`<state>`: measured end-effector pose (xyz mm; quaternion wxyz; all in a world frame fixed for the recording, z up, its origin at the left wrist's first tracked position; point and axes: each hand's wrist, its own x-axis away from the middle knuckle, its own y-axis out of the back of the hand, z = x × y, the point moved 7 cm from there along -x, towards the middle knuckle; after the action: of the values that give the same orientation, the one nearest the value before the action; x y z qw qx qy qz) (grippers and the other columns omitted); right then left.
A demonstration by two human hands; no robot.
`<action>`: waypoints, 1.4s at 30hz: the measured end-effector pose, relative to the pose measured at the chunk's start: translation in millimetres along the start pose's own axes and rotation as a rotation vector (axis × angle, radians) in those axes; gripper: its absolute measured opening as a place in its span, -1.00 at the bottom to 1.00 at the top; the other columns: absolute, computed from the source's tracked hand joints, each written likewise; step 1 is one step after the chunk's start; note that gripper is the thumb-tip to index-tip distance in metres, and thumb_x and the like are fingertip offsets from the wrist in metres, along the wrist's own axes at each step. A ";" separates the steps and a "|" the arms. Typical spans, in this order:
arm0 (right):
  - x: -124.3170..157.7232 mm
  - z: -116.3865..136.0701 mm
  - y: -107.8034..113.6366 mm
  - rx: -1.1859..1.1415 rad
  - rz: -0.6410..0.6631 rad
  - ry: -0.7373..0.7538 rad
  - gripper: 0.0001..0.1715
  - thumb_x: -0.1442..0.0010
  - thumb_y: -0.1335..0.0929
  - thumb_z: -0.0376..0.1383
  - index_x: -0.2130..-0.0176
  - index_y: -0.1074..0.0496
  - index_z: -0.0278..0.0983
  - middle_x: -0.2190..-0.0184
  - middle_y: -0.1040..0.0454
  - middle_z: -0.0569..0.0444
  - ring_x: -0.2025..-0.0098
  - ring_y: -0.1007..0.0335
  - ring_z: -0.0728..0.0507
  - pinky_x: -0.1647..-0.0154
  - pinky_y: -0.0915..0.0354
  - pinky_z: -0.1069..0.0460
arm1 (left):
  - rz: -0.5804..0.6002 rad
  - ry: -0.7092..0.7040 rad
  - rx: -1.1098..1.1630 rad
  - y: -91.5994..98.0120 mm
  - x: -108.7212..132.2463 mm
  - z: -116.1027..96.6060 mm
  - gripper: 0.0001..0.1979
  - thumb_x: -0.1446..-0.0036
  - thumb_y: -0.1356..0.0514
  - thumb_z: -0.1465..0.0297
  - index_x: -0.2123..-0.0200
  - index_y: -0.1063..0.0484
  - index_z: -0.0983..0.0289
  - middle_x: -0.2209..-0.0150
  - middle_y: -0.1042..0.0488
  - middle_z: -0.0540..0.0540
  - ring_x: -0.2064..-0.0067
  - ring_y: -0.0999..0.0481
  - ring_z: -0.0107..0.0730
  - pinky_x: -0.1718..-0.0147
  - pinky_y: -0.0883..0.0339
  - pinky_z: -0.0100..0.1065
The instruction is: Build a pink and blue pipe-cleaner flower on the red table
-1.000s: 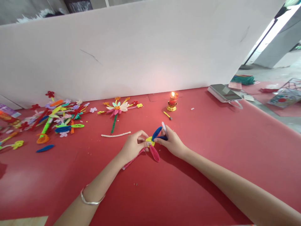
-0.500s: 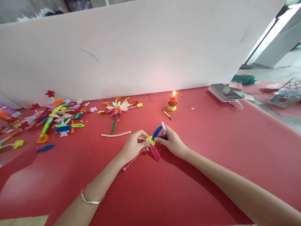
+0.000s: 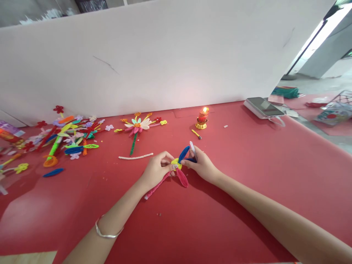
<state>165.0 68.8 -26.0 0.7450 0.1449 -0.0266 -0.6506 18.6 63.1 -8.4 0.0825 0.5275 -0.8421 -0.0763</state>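
My left hand is closed around the yellow centre of a pipe-cleaner flower. Its pink stem slants down beneath that hand, and a pink petal points toward me. An upright blue petal sticks out on the far side. My right hand pinches a second blue petal against the yellow centre. Between the fingers of the same hand stands a whitish stick, perhaps a glue stick. The fingertips hide part of the joint.
A lit red candle on a gold base stands beyond my hands, a short yellow pencil-like stick before it. A finished-looking flower, a white pipe cleaner, a loose blue petal and a flower pile lie leftward. A power bank-like device is right.
Hardly anything differs. Both hands keep their hold on the flower, and the whitish stick has tilted very slightly.
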 end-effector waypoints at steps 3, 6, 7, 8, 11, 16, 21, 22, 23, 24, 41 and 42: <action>0.3 0.4 0.2 -0.005 0.005 -0.011 -0.53 0.03 -0.38 -0.12 0.49 0.02 -0.20 0.59 -0.12 0.26 0.53 -0.04 0.02 0.50 -0.04 0.06 | 0.000 -0.004 0.005 -0.4 0.0 -0.3 -0.75 0.00 -0.25 0.26 0.39 -0.27 0.28 0.47 -0.50 0.01 0.50 -0.46 -0.47 0.46 -0.34 -0.41; 0.3 1.2 0.3 -0.008 0.005 -0.014 -0.54 0.03 -0.38 -0.12 0.49 0.01 -0.20 0.59 -0.13 0.26 0.53 -0.06 0.02 0.49 -0.05 0.06 | -0.008 -0.003 0.007 -0.5 -0.2 0.1 -0.73 0.01 -0.26 0.24 0.39 -0.27 0.27 0.50 -0.49 -0.01 0.51 -0.47 -0.45 0.46 -0.34 -0.41; 0.4 1.4 0.3 -0.011 0.003 -0.011 -0.54 0.03 -0.38 -0.12 0.49 0.01 -0.20 0.59 -0.13 0.26 0.53 -0.07 0.02 0.49 -0.05 0.06 | -0.011 0.001 0.009 -0.7 -0.2 0.4 -0.72 0.02 -0.26 0.23 0.39 -0.27 0.27 0.51 -0.48 -0.01 0.51 -0.46 -0.45 0.46 -0.34 -0.40; 0.4 1.6 0.4 -0.013 0.000 -0.008 -0.54 0.03 -0.38 -0.12 0.49 0.01 -0.20 0.59 -0.14 0.26 0.53 -0.07 0.02 0.49 -0.05 0.06 | -0.013 0.005 0.011 -0.8 -0.3 0.5 -0.72 0.03 -0.27 0.22 0.39 -0.27 0.27 0.52 -0.48 -0.01 0.51 -0.46 -0.45 0.46 -0.34 -0.40; 0.7 1.1 0.2 -0.016 -0.001 -0.007 -0.54 0.03 -0.38 -0.11 0.49 0.01 -0.20 0.60 -0.14 0.27 0.53 -0.07 0.02 0.50 -0.05 0.06 | -0.016 0.014 0.020 -1.2 -0.3 0.3 -0.71 0.03 -0.27 0.22 0.39 -0.27 0.28 0.51 -0.48 -0.01 0.52 -0.46 -0.45 0.47 -0.35 -0.40; 0.8 0.4 -0.3 -0.037 0.000 -0.025 -0.54 0.04 -0.39 -0.12 0.49 0.01 -0.20 0.60 -0.13 0.28 0.54 -0.08 0.03 0.50 -0.06 0.06 | -0.011 0.010 0.033 -0.9 -0.6 0.0 -0.72 0.03 -0.27 0.24 0.39 -0.27 0.28 0.50 -0.49 -0.01 0.52 -0.46 -0.46 0.47 -0.35 -0.41; -0.1 1.1 -1.7 -0.107 0.014 -0.029 -0.53 0.05 -0.39 -0.14 0.48 0.02 -0.20 0.60 -0.14 0.28 0.54 -0.12 0.03 0.49 -0.09 0.06 | -0.009 0.007 0.039 -0.5 -0.6 1.3 -0.74 0.02 -0.27 0.26 0.39 -0.27 0.28 0.50 -0.49 -0.01 0.52 -0.46 -0.47 0.48 -0.34 -0.42; -0.2 0.9 -2.0 -0.121 0.017 -0.030 -0.52 0.05 -0.40 -0.15 0.48 0.02 -0.20 0.60 -0.14 0.29 0.54 -0.13 0.03 0.49 -0.10 0.06 | -0.009 0.006 0.039 -0.6 -0.4 1.3 -0.74 0.01 -0.27 0.26 0.39 -0.27 0.28 0.50 -0.49 -0.01 0.52 -0.46 -0.47 0.48 -0.34 -0.43; -0.4 0.6 -2.1 -0.129 0.018 -0.032 -0.52 0.05 -0.40 -0.15 0.48 0.03 -0.19 0.60 -0.13 0.29 0.54 -0.14 0.03 0.49 -0.11 0.06 | -0.009 0.005 0.039 -0.7 -0.3 1.1 -0.75 0.01 -0.26 0.27 0.39 -0.27 0.28 0.50 -0.49 -0.01 0.52 -0.46 -0.47 0.48 -0.34 -0.43; -0.6 0.2 -2.3 -0.133 0.020 -0.034 -0.51 0.05 -0.40 -0.15 0.48 0.03 -0.19 0.60 -0.12 0.29 0.54 -0.14 0.03 0.49 -0.11 0.06 | -0.008 0.003 0.041 -0.8 -0.2 0.8 -0.75 0.00 -0.26 0.27 0.39 -0.27 0.28 0.51 -0.49 -0.02 0.52 -0.46 -0.48 0.48 -0.34 -0.43; -0.1 0.3 -3.2 -0.151 0.026 -0.039 -0.47 0.07 -0.42 -0.12 0.49 0.04 -0.19 0.61 -0.07 0.30 0.56 -0.12 0.03 0.51 -0.10 0.06 | -0.018 -0.001 0.037 -1.5 -0.2 -1.5 -0.73 0.03 -0.27 0.26 0.40 -0.27 0.29 0.50 -0.48 -0.01 0.53 -0.44 -0.49 0.49 -0.34 -0.42; -0.1 -0.6 -3.3 -0.137 0.026 -0.040 -0.47 0.07 -0.42 -0.11 0.49 0.03 -0.19 0.61 -0.08 0.29 0.56 -0.12 0.03 0.51 -0.09 0.06 | -0.026 0.003 0.025 -1.0 -0.6 -1.5 -0.73 0.02 -0.27 0.26 0.40 -0.26 0.29 0.49 -0.49 -0.01 0.53 -0.45 -0.48 0.48 -0.34 -0.42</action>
<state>161.9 68.7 -27.4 0.7608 0.0800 0.0013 -0.6440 20.0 63.1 -7.3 0.0764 0.5397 -0.8358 -0.0661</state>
